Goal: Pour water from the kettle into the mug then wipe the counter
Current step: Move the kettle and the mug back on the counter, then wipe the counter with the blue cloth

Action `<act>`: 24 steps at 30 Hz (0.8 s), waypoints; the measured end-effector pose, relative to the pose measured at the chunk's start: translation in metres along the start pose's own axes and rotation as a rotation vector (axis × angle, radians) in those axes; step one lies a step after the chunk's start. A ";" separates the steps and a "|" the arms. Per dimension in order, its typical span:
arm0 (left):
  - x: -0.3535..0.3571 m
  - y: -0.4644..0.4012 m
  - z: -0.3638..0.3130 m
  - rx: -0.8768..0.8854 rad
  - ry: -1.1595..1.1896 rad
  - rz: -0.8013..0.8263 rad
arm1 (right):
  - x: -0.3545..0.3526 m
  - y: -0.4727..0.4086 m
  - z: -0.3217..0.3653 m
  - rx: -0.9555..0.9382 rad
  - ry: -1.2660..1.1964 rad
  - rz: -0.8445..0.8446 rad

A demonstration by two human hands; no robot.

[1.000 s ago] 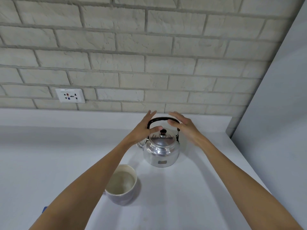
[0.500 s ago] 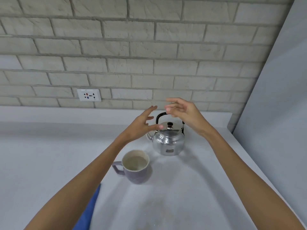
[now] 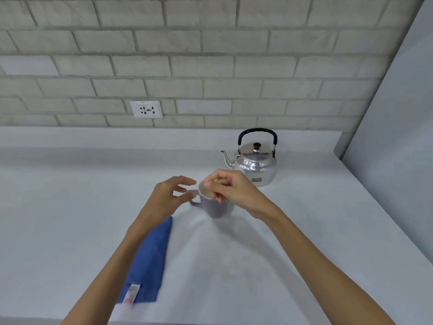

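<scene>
both hands [image 3: 173, 195] off kettle [image 3: 255, 165], now at mug [image 3: 215, 208]

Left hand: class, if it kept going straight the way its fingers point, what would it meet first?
Probably the mug: the left hand points right at its handle, fingertips close beside it. Depth is unclear, so contact cannot be confirmed.

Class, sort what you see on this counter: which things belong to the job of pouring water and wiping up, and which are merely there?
Belong to the job:
kettle, standing upright at the back
mug, between the two hands
blue cloth, flat under the left forearm
counter

Merely there:
wall socket
brick wall
</scene>
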State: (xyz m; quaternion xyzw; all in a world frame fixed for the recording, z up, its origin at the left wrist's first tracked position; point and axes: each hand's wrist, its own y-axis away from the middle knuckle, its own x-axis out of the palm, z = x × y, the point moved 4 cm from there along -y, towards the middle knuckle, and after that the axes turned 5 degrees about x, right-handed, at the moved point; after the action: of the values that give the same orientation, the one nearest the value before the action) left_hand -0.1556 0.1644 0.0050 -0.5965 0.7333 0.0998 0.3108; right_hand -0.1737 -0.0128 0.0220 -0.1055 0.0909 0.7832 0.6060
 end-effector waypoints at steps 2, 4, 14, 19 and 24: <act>-0.004 0.015 0.017 -0.064 -0.043 -0.007 | 0.027 0.001 -0.011 0.061 0.013 0.057; -0.007 0.031 0.036 -0.147 -0.084 -0.008 | 0.053 0.000 -0.024 0.124 0.044 0.099; -0.018 0.117 0.110 -0.652 -0.406 0.063 | 0.142 -0.037 -0.067 0.324 0.424 0.167; -0.017 0.134 0.112 -0.765 -0.284 -0.006 | 0.163 -0.058 -0.074 0.430 0.514 0.089; -0.012 0.131 0.110 -0.765 -0.063 -0.028 | 0.161 -0.069 -0.083 0.460 0.389 -0.031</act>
State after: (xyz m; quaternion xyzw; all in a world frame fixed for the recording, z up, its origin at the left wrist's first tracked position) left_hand -0.2399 0.2666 -0.1044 -0.6761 0.6249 0.3800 0.0897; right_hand -0.1416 0.1315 -0.1028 -0.1146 0.3786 0.6977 0.5973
